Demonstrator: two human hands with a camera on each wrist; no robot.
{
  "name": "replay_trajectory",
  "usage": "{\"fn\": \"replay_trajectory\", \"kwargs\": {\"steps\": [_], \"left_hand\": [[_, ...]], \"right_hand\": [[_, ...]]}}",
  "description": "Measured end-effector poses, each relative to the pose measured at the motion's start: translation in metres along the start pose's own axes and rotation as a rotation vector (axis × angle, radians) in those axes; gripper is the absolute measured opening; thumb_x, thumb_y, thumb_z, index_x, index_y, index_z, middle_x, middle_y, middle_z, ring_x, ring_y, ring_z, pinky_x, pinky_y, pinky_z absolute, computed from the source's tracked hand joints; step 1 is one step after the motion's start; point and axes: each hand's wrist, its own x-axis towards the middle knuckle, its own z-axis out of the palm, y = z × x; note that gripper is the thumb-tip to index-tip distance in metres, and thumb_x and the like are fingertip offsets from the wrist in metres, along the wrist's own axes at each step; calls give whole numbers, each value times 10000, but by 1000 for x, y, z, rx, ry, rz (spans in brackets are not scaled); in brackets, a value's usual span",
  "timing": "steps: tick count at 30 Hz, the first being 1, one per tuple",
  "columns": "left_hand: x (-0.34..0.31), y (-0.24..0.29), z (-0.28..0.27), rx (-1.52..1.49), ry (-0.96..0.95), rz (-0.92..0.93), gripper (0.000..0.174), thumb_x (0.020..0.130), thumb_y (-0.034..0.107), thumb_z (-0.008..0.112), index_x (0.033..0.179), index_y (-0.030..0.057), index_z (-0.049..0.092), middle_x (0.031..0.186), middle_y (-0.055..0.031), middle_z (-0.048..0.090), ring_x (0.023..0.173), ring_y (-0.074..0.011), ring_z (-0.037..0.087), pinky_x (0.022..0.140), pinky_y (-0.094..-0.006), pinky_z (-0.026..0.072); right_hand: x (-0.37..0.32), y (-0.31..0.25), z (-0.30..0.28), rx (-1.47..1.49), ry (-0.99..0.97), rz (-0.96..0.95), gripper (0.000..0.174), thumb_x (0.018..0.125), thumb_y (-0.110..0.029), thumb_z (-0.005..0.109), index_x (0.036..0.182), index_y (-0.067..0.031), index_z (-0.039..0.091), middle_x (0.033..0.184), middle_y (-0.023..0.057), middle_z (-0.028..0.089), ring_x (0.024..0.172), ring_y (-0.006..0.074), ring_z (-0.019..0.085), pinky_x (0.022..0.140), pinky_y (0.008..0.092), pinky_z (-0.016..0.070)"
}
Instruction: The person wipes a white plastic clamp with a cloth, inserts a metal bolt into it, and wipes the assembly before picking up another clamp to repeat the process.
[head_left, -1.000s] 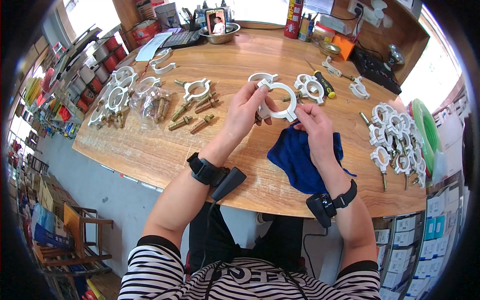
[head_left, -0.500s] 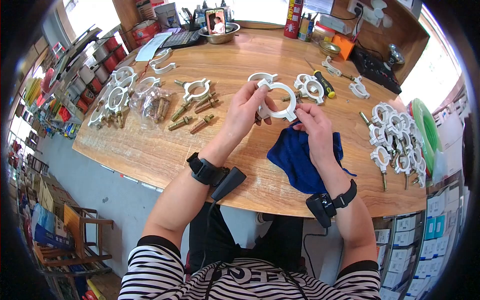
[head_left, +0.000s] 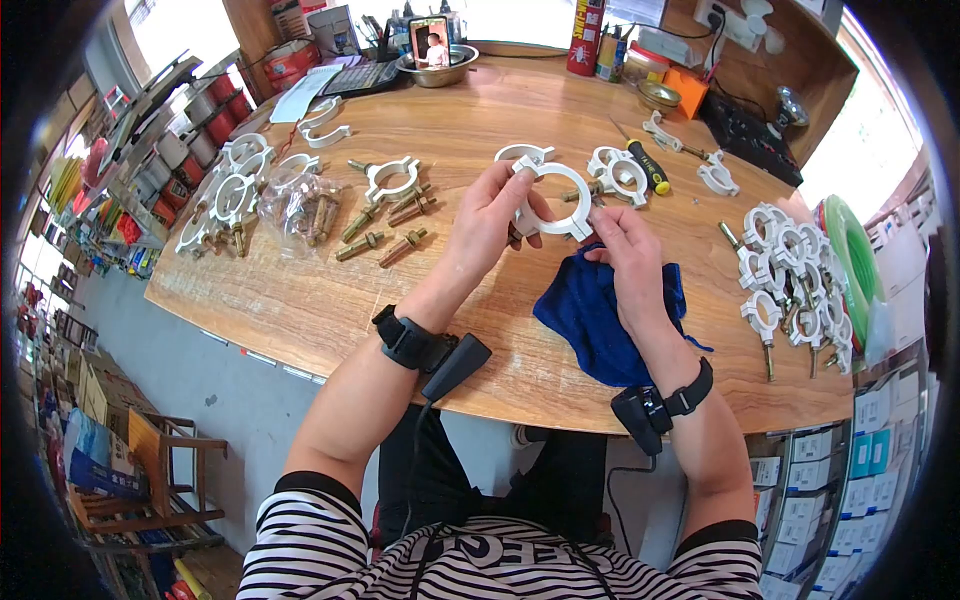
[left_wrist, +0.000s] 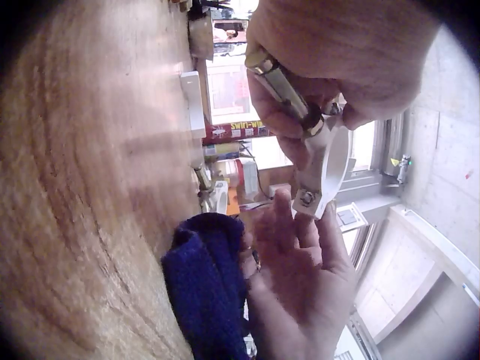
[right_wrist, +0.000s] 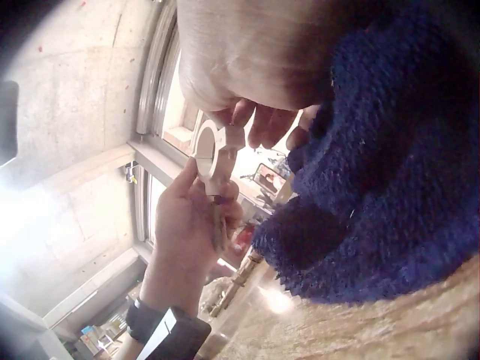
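Observation:
My left hand (head_left: 490, 212) holds a white plastic pipe clamp (head_left: 586, 200) above the table, its ring upright and facing me. A brass-coloured anchor bolt (left_wrist: 281, 84) sticks out from the clamp's base, between the left fingers in the left wrist view. At the ring's right-hand end, my right hand (head_left: 638, 262) pinches the lug with its fingertips. A small screw (left_wrist: 307, 198) shows in that lug. Under the right hand lies a crumpled dark blue cloth (head_left: 585, 320).
Several loose anchor bolts (head_left: 405, 247) and clamps (head_left: 393, 180) lie to the left, beside a clear plastic bag (head_left: 295, 215). A heap of clamps (head_left: 800, 265) sits at the right edge by a green hose coil (head_left: 853, 265). Farther back is a yellow-black screwdriver (head_left: 648, 167).
Both hands stay almost still with the pipe clamp between them. Only slight movement of the right fingers at the lug shows.

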Motion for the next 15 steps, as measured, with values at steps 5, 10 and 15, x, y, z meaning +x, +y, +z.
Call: {"fn": "replay_trajectory", "kwargs": {"steps": [5,10,15], "left_hand": [[0,0,0,19,10,2,301,896,309,392,993,36,476,705,-71,586,519,-112,537,417,-191,348],[0,1,0,-17,-2,-3,298,896,310,393,983,37,473,704,-70,585,522,-109,536,422,-190,348],[0,-1,0,8,-4,-2,297,896,309,393,985,37,472,703,-73,585,515,-111,534,417,-189,344]], "right_hand": [[0,1,1,-7,2,-12,156,843,-189,507,884,-43,545,790,24,576,695,72,524,604,205,399],[0,0,1,10,10,8,155,843,-187,507,881,-41,542,791,23,574,697,72,523,603,202,398],[-1,0,1,2,3,0,161,842,-195,511,870,-39,539,781,25,573,697,74,526,602,200,397]]}}
